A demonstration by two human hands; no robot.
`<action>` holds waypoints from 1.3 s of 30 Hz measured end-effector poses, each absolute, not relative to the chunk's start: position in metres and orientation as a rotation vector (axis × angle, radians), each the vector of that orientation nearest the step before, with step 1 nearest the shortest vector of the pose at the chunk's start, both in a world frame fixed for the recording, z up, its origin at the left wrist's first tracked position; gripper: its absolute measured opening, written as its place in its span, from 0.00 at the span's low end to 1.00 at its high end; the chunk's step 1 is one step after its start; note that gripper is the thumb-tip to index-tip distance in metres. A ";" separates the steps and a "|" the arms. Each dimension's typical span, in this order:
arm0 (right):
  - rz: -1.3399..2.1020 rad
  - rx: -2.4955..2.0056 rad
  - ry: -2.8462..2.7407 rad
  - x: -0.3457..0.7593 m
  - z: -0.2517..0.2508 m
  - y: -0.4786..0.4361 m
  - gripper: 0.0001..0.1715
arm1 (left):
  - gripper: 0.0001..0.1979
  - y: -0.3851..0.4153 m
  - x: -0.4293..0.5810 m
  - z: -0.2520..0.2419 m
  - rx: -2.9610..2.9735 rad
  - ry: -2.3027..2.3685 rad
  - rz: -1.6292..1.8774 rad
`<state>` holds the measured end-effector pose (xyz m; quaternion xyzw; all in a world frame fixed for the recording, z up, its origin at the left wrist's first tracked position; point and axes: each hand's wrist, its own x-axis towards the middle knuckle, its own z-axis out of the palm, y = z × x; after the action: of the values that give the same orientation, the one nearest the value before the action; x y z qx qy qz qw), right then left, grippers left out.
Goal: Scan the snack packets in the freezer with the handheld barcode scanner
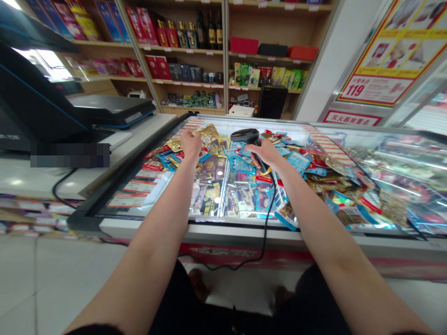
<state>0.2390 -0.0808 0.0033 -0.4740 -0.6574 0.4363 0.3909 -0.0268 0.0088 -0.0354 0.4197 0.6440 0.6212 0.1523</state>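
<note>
My right hand [265, 154] is wrapped round the handle of a black barcode scanner [245, 135]. The scanner's head points left, towards my other hand, and its black cable [268, 218] hangs down over the freezer's front edge. My left hand [191, 144] is closed on the edge of a gold snack packet [210, 132]; its fingertips are partly hidden. Under both hands, blue, red and gold snack packets [298, 162] lie in heaps on the glass top of a chest freezer [139, 215]. Through the glass, more packaged goods [211, 197] show inside.
On the left, a counter [35, 179] carries a black checkout machine [38, 102] and a flat scale [115, 107]. Shelves [181, 46] with bottles and boxes stand behind the freezer. A second glass-topped freezer [408, 172] is at the right. The scanner cable loops near my legs.
</note>
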 end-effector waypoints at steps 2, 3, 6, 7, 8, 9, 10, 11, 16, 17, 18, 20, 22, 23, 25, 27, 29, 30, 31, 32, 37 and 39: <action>1.101 -1.202 -1.655 0.239 0.003 -0.080 0.17 | 0.05 0.006 -0.037 -0.029 1.168 1.938 1.821; 1.100 -1.201 -1.645 0.239 0.002 -0.079 0.18 | 0.06 0.004 -0.042 -0.026 1.150 1.972 1.842; 1.100 -1.204 -1.611 0.239 0.002 -0.079 0.18 | 0.10 -0.005 -0.054 -0.017 1.133 2.050 1.888; 1.098 -1.209 -1.599 0.238 0.003 -0.080 0.18 | 0.13 -0.009 -0.056 -0.015 1.127 2.091 1.880; 1.095 -1.217 -1.590 0.238 0.004 -0.081 0.18 | 0.16 -0.014 -0.057 -0.014 1.118 2.148 1.855; 1.092 -1.226 -1.583 0.237 0.005 -0.082 0.18 | 0.19 -0.018 -0.057 -0.014 1.109 2.223 1.815; 1.088 -1.235 -1.579 0.237 0.006 -0.083 0.18 | 0.21 -0.022 -0.056 -0.015 1.117 2.309 1.754; 1.087 -1.241 -1.577 0.237 0.007 -0.084 0.18 | 0.22 -0.025 -0.054 -0.016 1.151 2.395 1.676; 1.076 -1.240 -1.568 0.237 0.009 -0.086 0.19 | 0.20 -0.030 -0.046 -0.029 1.461 2.513 1.306; 1.072 -1.242 -1.565 0.237 0.009 -0.086 0.18 | 0.20 -0.030 -0.045 -0.030 1.486 2.496 1.300; 1.070 -1.244 -1.562 0.237 0.009 -0.085 0.18 | 0.20 -0.029 -0.045 -0.031 1.506 2.486 1.302; 1.071 -1.246 -1.550 0.237 0.008 -0.085 0.18 | 0.21 -0.030 -0.042 -0.031 1.546 2.496 1.300; 1.073 -1.247 -1.535 0.237 0.007 -0.083 0.19 | 0.22 -0.031 -0.036 -0.029 1.606 2.521 1.265; 1.073 -1.248 -1.526 0.237 0.007 -0.083 0.19 | 0.22 -0.031 -0.032 -0.029 1.647 2.527 1.237; 1.071 -1.245 -1.511 0.237 0.005 -0.081 0.19 | 0.23 -0.033 -0.020 -0.029 1.765 2.507 1.172; 1.074 -1.236 -1.505 0.238 0.004 -0.079 0.18 | 0.23 -0.033 -0.005 -0.032 1.921 2.458 1.085; 1.079 -1.233 -1.504 0.239 0.004 -0.078 0.17 | 0.22 -0.034 0.010 -0.037 2.080 2.388 0.981; 1.079 -1.237 -1.502 0.239 0.004 -0.078 0.17 | 0.21 -0.035 0.016 -0.040 2.146 2.348 0.923; 1.078 -1.238 -1.499 0.240 0.003 -0.077 0.16 | 0.21 -0.035 0.022 -0.043 2.199 2.308 0.869; 1.077 -1.238 -1.495 0.240 0.003 -0.077 0.16 | 0.20 -0.035 0.028 -0.046 2.240 2.272 0.820; 1.068 -1.233 -1.492 0.240 0.002 -0.075 0.16 | 0.21 -0.032 0.041 -0.060 2.306 2.179 0.672; 1.061 -1.237 -1.499 0.240 0.001 -0.075 0.16 | 0.24 -0.029 0.044 -0.064 2.286 2.164 0.618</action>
<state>0.2401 -0.0746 0.0015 -0.4998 -0.6054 0.4285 0.4474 0.0438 -0.0293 -0.0638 0.7122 0.6743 0.1924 -0.0332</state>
